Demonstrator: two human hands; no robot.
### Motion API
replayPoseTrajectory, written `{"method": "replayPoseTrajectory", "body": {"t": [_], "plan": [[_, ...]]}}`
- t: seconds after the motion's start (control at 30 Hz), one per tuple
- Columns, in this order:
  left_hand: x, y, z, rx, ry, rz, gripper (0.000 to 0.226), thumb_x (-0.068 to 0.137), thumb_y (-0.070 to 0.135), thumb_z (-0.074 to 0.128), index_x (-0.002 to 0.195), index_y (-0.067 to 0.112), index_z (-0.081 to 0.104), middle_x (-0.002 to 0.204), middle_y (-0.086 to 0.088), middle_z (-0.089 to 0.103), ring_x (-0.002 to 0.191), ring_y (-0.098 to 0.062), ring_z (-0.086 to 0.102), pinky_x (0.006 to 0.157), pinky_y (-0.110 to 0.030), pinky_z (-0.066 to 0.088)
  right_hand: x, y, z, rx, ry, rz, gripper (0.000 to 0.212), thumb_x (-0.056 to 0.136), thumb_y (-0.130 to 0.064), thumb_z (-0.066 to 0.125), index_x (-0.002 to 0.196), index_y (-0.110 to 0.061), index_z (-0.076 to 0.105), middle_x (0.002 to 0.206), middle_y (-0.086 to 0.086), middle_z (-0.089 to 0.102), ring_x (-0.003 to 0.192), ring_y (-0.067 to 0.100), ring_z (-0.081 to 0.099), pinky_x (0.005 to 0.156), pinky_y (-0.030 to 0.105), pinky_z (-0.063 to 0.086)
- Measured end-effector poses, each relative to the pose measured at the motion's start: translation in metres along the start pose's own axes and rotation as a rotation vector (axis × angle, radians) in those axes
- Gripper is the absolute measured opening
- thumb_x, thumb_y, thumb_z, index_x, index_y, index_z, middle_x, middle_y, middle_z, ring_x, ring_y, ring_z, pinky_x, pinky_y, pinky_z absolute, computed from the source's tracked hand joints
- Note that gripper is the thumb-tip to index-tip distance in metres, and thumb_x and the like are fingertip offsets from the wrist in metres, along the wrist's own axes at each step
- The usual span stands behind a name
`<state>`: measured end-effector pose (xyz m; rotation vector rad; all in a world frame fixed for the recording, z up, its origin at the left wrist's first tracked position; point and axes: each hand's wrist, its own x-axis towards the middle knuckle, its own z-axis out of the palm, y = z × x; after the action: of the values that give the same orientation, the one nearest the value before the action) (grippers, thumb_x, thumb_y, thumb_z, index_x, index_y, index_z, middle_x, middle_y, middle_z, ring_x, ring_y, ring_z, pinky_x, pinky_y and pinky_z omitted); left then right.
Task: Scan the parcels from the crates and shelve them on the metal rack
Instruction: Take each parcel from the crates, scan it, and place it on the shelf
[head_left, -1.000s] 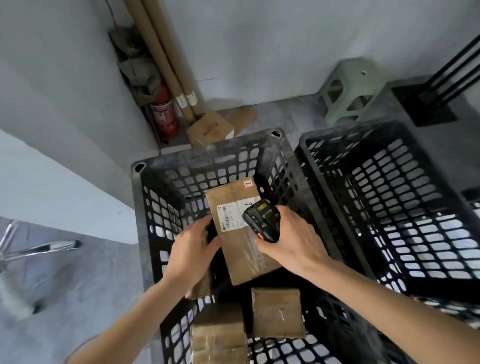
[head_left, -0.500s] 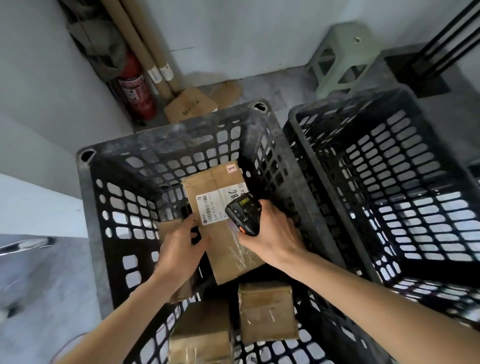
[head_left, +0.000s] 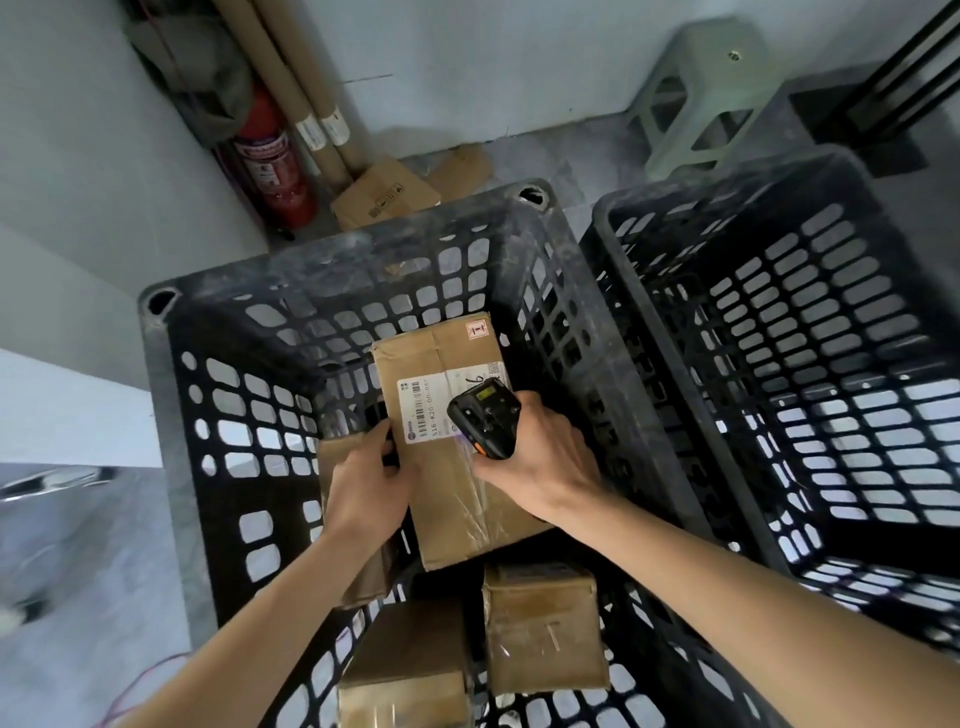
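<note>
Cardboard parcel (head_left: 457, 457), brown, taped, inside black crate (head_left: 332, 270) on left; tilted, far end raised toward crate's back wall, long axis running near-to-far. White shipping label (head_left: 431, 410) on upper face, barcode at far-left corner, printed text reading along long axis. Small red-and-white sticker (head_left: 477, 329) at far-right corner.

Left hand (head_left: 366, 488) on parcel's left edge, thumb on top face, fingers curled round the side. Right hand (head_left: 540, 457) wrapped round black handheld scanner (head_left: 483, 415), fingers curled on its body; scanner screen up, head pointing away over label's right part, just above parcel face; contact with parcel not discernible.

Same crate, other contents: 3 more brown parcels seen. 1 under left hand and forearm (head_left: 343, 457), mostly hidden. 1 at near right (head_left: 543, 629), taped. 1 at near left (head_left: 405, 670), cut off by frame edge. Parcels in this crate, total counted: 4.

Second black crate (head_left: 727, 202) just to the right, walls touching or nearly so; no contents visible in the part shown. Crates: 2.

Beyond crates, on floor by wall: red fire extinguisher (head_left: 272, 166), 2 cardboard tubes (head_left: 306, 98) leaning in corner, 1 flat cardboard box (head_left: 384, 200), 1 pale green plastic stool (head_left: 701, 98).
</note>
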<state>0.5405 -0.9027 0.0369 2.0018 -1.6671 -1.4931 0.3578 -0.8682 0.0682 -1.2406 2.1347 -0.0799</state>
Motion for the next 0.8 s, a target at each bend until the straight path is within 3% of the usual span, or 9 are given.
{"method": "replayPoseTrajectory", "body": {"t": [0.1, 0.27, 0.33, 0.37, 0.43, 0.5, 0.63, 0.8], "plan": [[-0.008, 0.002, -0.009, -0.122, -0.007, -0.001, 0.053, 0.097, 0.021, 0.063, 0.147, 0.034, 0.049, 0.128, 0.010, 0.068, 0.102, -0.007, 0.068, 0.090, -0.038, 0.061, -0.009, 0.001, -0.006, 0.029, -0.007, 0.006, 0.067, 0.073, -0.054, 0.078, 0.125, -0.023, 0.049, 0.110, -0.002, 0.066, 0.097, 0.025, 0.067, 0.079, 0.041, 0.060], [-0.035, 0.010, -0.028, -0.174, 0.018, 0.085, 0.053, 0.098, 0.017, 0.064, 0.147, 0.031, 0.048, 0.113, 0.019, 0.065, 0.096, 0.007, 0.063, 0.071, -0.010, 0.051, -0.037, -0.005, -0.030, 0.144, 0.031, -0.046, 0.063, 0.073, -0.049, 0.081, 0.127, -0.031, 0.053, 0.103, -0.013, 0.067, 0.094, 0.011, 0.067, 0.078, 0.030, 0.057], [-0.050, 0.016, -0.040, -0.208, 0.038, 0.108, 0.053, 0.098, 0.017, 0.064, 0.146, 0.034, 0.047, 0.112, 0.020, 0.064, 0.094, 0.010, 0.061, 0.067, -0.007, 0.048, -0.053, -0.011, -0.043, 0.181, 0.057, -0.074, 0.062, 0.074, -0.046, 0.081, 0.128, -0.033, 0.053, 0.101, -0.016, 0.067, 0.093, 0.007, 0.067, 0.079, 0.027, 0.057], [-0.057, 0.019, -0.047, -0.233, 0.046, 0.122, 0.054, 0.098, 0.017, 0.064, 0.145, 0.036, 0.046, 0.111, 0.021, 0.063, 0.094, 0.009, 0.061, 0.070, -0.009, 0.050, -0.061, -0.014, -0.050, 0.200, 0.076, -0.086, 0.063, 0.074, -0.046, 0.081, 0.129, -0.035, 0.052, 0.102, -0.016, 0.067, 0.093, 0.006, 0.066, 0.080, 0.028, 0.058], [-0.072, 0.023, -0.061, -0.287, 0.051, 0.158, 0.053, 0.097, 0.015, 0.064, 0.144, 0.034, 0.049, 0.113, 0.021, 0.065, 0.101, 0.002, 0.065, 0.086, -0.027, 0.059, -0.079, -0.020, -0.064, 0.242, 0.114, -0.120, 0.066, 0.074, -0.047, 0.082, 0.131, -0.036, 0.051, 0.103, -0.018, 0.067, 0.095, 0.003, 0.065, 0.083, 0.029, 0.058], [-0.089, 0.029, -0.073, -0.348, 0.035, 0.196, 0.055, 0.096, 0.013, 0.065, 0.146, 0.031, 0.051, 0.117, 0.015, 0.067, 0.107, -0.007, 0.068, 0.091, -0.038, 0.060, -0.097, -0.025, -0.079, 0.292, 0.146, -0.153, 0.067, 0.074, -0.047, 0.084, 0.132, -0.037, 0.051, 0.104, -0.019, 0.067, 0.095, -0.001, 0.064, 0.084, 0.028, 0.058], [-0.129, 0.055, -0.096, -0.432, 0.046, 0.314, 0.055, 0.095, 0.016, 0.067, 0.143, 0.039, 0.052, 0.118, 0.014, 0.069, 0.106, -0.005, 0.068, 0.078, -0.024, 0.061, -0.139, -0.036, -0.113, 0.370, 0.206, -0.210, 0.060, 0.074, -0.047, 0.084, 0.124, -0.043, 0.051, 0.102, -0.020, 0.068, 0.095, -0.004, 0.065, 0.085, 0.024, 0.057], [-0.187, 0.095, -0.122, -0.408, 0.087, 0.468, 0.059, 0.091, 0.030, 0.072, 0.141, 0.054, 0.049, 0.122, 0.023, 0.068, 0.111, -0.003, 0.064, 0.087, -0.033, 0.059, -0.203, -0.041, -0.166, 0.447, 0.284, -0.277, 0.048, 0.074, -0.039, 0.087, 0.102, -0.053, 0.049, 0.096, -0.023, 0.070, 0.091, -0.010, 0.064, 0.079, 0.015, 0.053]]}}
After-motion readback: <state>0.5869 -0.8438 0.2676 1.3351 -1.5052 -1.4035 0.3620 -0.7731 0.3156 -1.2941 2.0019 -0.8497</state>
